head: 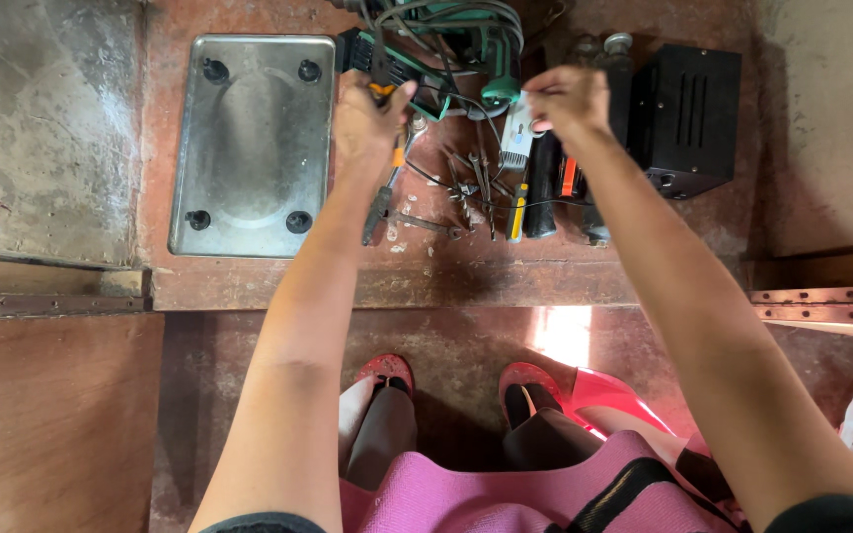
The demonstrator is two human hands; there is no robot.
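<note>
The left hand [367,118] is closed on an orange-handled tool [383,94]; the right hand [570,99] pinches a small white card [517,133] (lifted for viewing, seemingly) above scattered tools [466,197] below both hands.

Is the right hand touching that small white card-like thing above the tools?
Touching. The head view shows the right hand pinching the top edge of the white card between its fingertips, no gap visible.
</note>
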